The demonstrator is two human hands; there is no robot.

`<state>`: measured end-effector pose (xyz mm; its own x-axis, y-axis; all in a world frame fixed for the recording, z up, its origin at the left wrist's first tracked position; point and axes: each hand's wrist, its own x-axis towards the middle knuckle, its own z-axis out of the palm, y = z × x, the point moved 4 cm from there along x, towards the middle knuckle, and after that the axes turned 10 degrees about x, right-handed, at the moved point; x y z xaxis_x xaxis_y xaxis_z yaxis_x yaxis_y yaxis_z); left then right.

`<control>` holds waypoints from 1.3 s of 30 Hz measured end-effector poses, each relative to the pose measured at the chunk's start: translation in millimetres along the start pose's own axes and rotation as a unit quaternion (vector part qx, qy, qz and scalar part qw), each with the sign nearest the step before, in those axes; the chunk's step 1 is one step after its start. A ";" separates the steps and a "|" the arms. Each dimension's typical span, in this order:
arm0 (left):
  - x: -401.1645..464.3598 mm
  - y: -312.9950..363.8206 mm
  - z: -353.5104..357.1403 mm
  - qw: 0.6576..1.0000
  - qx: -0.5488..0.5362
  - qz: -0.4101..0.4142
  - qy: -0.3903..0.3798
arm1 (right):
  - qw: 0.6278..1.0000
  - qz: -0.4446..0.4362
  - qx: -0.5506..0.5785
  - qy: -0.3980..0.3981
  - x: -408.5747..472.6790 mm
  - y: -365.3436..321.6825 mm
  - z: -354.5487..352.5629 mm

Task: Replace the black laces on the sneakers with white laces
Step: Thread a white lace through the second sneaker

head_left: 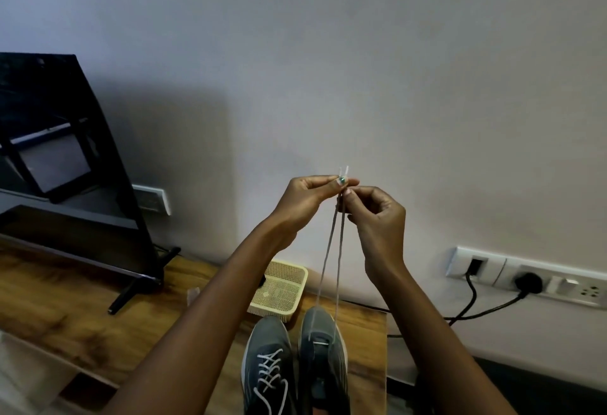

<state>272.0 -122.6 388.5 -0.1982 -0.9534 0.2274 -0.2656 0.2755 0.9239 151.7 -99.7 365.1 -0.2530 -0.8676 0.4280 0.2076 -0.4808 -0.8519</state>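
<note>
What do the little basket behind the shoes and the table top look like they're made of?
The basket looks like moulded plastic, cream with a matte finish: its walls and floor are a fine, regular perforated mesh with a smooth rim. The table top looks like wood or a wood-grain laminate, brown with dark streaks and a slight sheen; which one cannot be told.

The heels of both sneakers, the left sneaker (267, 365) and the right sneaker (323, 358), run off the bottom edge. The television (65, 158) is cut by the left edge, so its full width is unseen. The person's left forearm (210, 316) covers the near left corner of the cream basket (282, 286), and a dark item at that corner (barely a sliver) is too hidden to name. The two tips of the white lace (331, 260) are too small to tell in detail. The socket strip (525, 280) leaves the frame at right.
</note>
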 end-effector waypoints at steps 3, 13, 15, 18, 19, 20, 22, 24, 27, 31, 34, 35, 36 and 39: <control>-0.4 -1.9 0.5 1.000 -0.015 0.003 0.006 | 1.000 -0.005 -0.008 -0.002 0.9 -1.5 2.2; -1.2 -3.3 -0.4 0.999 -0.044 0.008 0.028 | 0.997 -0.025 -0.067 -0.014 4.8 -5.2 1.6; -1.5 -2.0 -0.6 0.998 -0.046 0.014 0.041 | 0.996 -0.046 -0.081 0.003 3.0 -5.8 0.4; -0.8 -0.6 -2.3 0.998 -0.034 0.018 0.056 | 0.995 -0.061 -0.081 0.019 4.4 -6.4 -2.1; -0.6 -0.5 -3.3 0.998 -0.033 0.016 0.059 | 0.995 -0.059 -0.081 0.017 6.1 -6.4 -2.8; -0.5 -0.7 -4.4 0.998 -0.031 0.016 0.061 | 0.995 -0.056 -0.081 0.013 7.7 -6.5 -3.4; -0.5 -0.7 -6.4 0.998 -0.026 0.020 0.062 | 0.996 -0.046 -0.082 0.008 10.8 -6.6 -4.5; -0.7 -0.2 -6.9 0.998 -0.015 0.028 0.058 | 0.997 -0.035 -0.073 0.005 12.2 -8.0 -4.1; -0.7 -0.3 -6.3 0.998 -0.006 0.037 0.046 | 0.998 -0.014 -0.066 -0.008 15.5 -9.6 -2.5; -0.3 -0.1 -7.4 0.998 0.009 0.052 0.028 | 0.997 0.012 -0.063 -0.038 20.7 -15.1 -2.0; -0.9 0.5 -7.6 0.998 0.018 0.059 0.006 | 0.995 0.030 -0.063 -0.068 23.1 -21.4 -2.6; -1.2 0.9 -7.4 0.998 0.024 0.061 -0.001 | 0.994 0.037 -0.066 -0.076 24.0 -22.6 -3.2; -1.5 1.2 -7.1 0.998 0.029 0.062 -0.007 | 0.993 0.042 -0.071 -0.083 25.0 -23.2 -3.8; -1.4 1.6 -5.8 0.998 0.027 0.061 -0.015 | 0.992 0.052 -0.077 -0.087 26.1 -24.5 -4.9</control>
<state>277.4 -121.6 391.5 -0.2610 -0.9083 0.3268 -0.2888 0.3965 0.8714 135.3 -110.0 395.6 -0.0676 -0.9269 0.3692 0.0745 -0.3737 -0.9245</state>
